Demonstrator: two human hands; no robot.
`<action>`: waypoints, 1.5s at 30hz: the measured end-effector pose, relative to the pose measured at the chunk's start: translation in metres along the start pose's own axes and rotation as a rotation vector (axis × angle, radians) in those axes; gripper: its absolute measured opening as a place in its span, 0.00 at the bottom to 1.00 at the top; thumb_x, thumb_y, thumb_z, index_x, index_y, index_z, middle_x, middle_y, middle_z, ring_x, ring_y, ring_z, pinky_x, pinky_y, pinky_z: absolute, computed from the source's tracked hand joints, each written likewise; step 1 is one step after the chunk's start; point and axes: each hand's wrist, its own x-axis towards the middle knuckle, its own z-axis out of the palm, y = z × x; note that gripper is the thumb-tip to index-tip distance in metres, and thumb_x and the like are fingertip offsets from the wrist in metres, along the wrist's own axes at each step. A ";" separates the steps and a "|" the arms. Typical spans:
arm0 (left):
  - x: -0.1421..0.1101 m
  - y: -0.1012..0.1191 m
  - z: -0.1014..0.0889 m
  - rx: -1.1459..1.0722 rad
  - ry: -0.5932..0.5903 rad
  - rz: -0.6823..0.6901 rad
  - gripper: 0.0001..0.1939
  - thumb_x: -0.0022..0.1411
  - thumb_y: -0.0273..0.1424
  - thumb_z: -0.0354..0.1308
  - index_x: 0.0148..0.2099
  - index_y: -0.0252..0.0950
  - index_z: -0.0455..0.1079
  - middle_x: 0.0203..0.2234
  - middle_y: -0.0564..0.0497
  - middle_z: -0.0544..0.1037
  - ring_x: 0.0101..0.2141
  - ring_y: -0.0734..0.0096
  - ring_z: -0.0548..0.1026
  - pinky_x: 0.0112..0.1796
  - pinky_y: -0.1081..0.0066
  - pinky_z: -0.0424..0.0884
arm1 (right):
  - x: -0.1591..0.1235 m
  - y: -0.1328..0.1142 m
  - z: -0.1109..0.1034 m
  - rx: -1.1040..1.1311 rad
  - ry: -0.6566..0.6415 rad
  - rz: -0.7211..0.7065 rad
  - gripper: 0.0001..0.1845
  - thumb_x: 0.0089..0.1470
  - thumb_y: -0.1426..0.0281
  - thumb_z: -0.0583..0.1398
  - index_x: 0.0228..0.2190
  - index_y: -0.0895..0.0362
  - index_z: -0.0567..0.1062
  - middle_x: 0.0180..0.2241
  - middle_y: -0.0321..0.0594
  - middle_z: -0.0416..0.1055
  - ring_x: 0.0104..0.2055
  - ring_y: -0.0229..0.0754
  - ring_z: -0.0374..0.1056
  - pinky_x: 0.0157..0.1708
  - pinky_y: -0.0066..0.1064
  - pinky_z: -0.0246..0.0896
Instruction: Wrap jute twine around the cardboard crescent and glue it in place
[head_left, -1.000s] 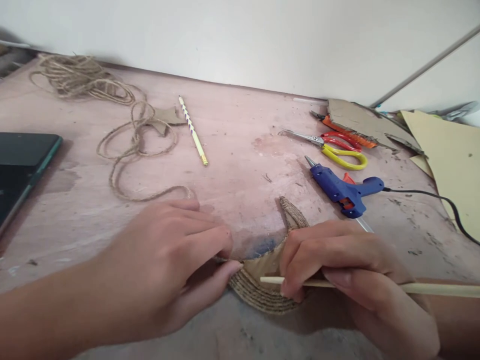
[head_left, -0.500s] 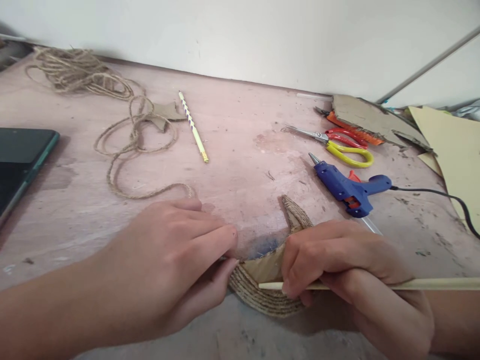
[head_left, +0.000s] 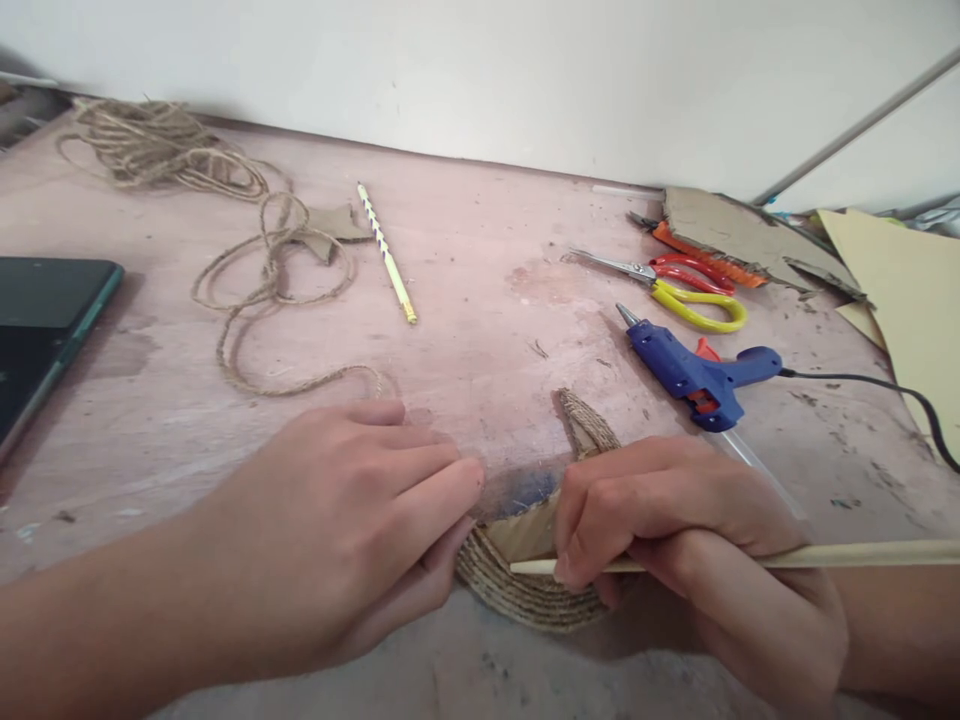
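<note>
At the near side of the pinkish surface (head_left: 465, 250), a cardboard crescent (head_left: 521, 535) is lined along its outer curve with tight twine rows (head_left: 517, 597). Its left end is gripped by the left hand (head_left: 371, 500), the fingers being curled closely around it; whether loose twine is pinched there too cannot be told. Over the crescent's right part, a pale stick (head_left: 862, 553) is clasped by the right hand (head_left: 667, 530), its tapered tip pointed left across the inner rows. The crescent's upper horn is left exposed beyond the knuckles. Just beyond and right of the crescent, a blue glue gun (head_left: 694, 375) is laid, with red-and-yellow scissors (head_left: 694, 312) farther off, then torn cardboard (head_left: 735, 232) and a yellowish sheet (head_left: 907, 300). Beyond and left of the crescent are seen a patterned pencil (head_left: 388, 258), a cardboard scrap (head_left: 334, 228), a looped twine length (head_left: 259, 390) and its tangled bundle (head_left: 150, 150). Well left of the crescent, a dark device (head_left: 49, 310) is partly shown.
</note>
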 end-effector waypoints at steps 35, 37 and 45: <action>-0.005 0.002 0.005 0.171 0.035 0.057 0.19 0.84 0.24 0.48 0.35 0.41 0.61 0.26 0.58 0.68 0.26 0.68 0.62 0.34 0.57 0.61 | -0.002 -0.001 -0.003 -0.064 -0.029 -0.003 0.20 0.64 0.78 0.51 0.34 0.59 0.84 0.28 0.39 0.76 0.29 0.37 0.73 0.32 0.30 0.70; -0.004 0.003 0.005 0.167 0.027 0.053 0.19 0.84 0.24 0.48 0.35 0.41 0.61 0.26 0.58 0.68 0.26 0.68 0.62 0.33 0.57 0.61 | -0.002 -0.001 -0.002 -0.058 -0.037 0.000 0.20 0.65 0.78 0.51 0.34 0.59 0.83 0.29 0.39 0.76 0.29 0.37 0.73 0.32 0.29 0.69; 0.000 0.001 0.003 0.123 0.041 0.044 0.18 0.84 0.25 0.49 0.35 0.41 0.63 0.26 0.58 0.69 0.26 0.68 0.63 0.31 0.60 0.62 | -0.008 -0.004 -0.002 -0.056 0.041 0.055 0.17 0.67 0.71 0.55 0.37 0.57 0.85 0.28 0.41 0.80 0.29 0.41 0.76 0.32 0.34 0.70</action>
